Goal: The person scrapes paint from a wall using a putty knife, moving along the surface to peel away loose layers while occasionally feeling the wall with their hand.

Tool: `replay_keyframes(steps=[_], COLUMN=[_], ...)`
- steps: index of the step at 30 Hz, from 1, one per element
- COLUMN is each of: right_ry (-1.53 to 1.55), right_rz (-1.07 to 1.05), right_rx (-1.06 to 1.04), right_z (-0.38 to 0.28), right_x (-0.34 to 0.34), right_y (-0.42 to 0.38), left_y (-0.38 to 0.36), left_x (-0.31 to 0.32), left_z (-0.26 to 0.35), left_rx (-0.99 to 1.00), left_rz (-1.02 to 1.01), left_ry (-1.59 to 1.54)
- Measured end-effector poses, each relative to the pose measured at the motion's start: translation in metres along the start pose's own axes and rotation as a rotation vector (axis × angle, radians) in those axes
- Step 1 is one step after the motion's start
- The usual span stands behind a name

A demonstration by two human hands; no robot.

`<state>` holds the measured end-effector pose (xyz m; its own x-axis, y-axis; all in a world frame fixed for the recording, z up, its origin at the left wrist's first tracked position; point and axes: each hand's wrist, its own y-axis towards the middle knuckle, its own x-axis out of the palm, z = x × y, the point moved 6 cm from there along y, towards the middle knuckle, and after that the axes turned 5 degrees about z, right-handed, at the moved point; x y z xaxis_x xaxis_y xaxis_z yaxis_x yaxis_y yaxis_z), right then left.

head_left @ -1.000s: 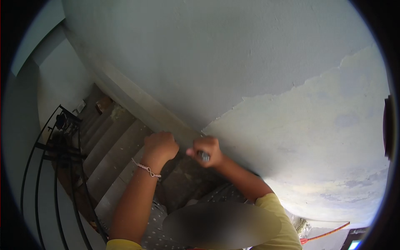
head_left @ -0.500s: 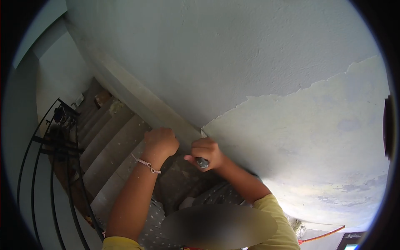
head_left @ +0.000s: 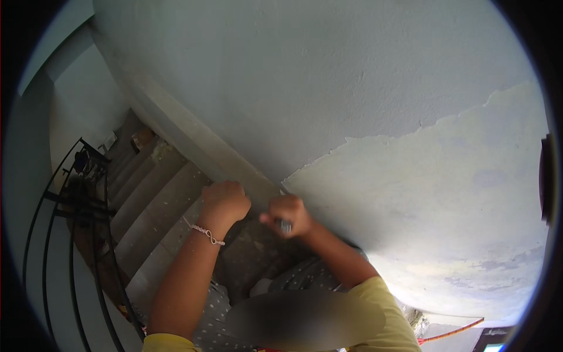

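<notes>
My right hand [head_left: 288,212] is wrapped round a scraper [head_left: 285,225]. Its grey handle end points toward me, and a sliver of blade shows beyond my knuckles, at or close to the wall [head_left: 375,76] where the jagged edge of the grey paint comes down. My hand covers the rest of the tool. My left hand [head_left: 226,201] is a closed fist beside it, apart from the right hand, above the stairs and near the wall's base ledge. Its fingers face away, so whatever they may hold is hidden. A braided bracelet [head_left: 209,235] circles that wrist.
Concrete stairs [head_left: 158,202] run off to the upper left, with a brown object [head_left: 142,139] on a far step. A black metal railing [head_left: 73,264] bounds the left side. Pale bared wall [head_left: 434,193] spreads on the right. A red-orange strip [head_left: 451,332] shows at lower right.
My right hand and the scraper have shifted very slightly and look a little blurred. My left hand stays almost in place, still closed. The paint edge looks the same.
</notes>
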<state>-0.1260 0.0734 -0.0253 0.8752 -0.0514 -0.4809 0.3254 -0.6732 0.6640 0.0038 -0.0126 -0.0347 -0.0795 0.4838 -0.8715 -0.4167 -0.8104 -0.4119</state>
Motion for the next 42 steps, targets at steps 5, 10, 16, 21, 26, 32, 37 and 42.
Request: replay_keyframes(steps=[5,10,16,21,26,32,37,42], right_ry=[0.08,-0.031,-0.054,0.044,-0.039,0.059,-0.175,-0.276], right_rz=[-0.006,-0.062,-0.057,-0.008,0.306,0.263,0.173,0.141], right_rx=[-0.172,0.011,0.031,0.023,0.173,0.003,0.109,-0.06], right_z=[-0.05,0.006,0.01,-0.041,-0.007,-0.028,0.0,-0.03], right_x=[0.009,0.015,0.006,0.018,-0.029,-0.02,-0.003,0.008], right_y=[0.029,0.009,0.004,0.02,0.008,0.018,0.01,0.022], left_y=[0.005,0.007,0.005,0.007,0.013,0.023,0.022,0.027], left_x=[-0.004,-0.002,0.0,0.001,0.007,0.012,0.011,0.014], left_z=[-0.001,-0.003,-0.007,-0.006,0.001,0.007,-0.003,-0.008], left_rx=[-0.008,-0.02,-0.042,-0.035,-0.07,-0.027,-0.048,-0.059], left_rz=[0.028,0.032,0.029,0.043,-0.002,-0.201,-0.181,-0.215], left_ry=[0.018,0.018,0.005,-0.011,0.024,0.103,0.098,0.094])
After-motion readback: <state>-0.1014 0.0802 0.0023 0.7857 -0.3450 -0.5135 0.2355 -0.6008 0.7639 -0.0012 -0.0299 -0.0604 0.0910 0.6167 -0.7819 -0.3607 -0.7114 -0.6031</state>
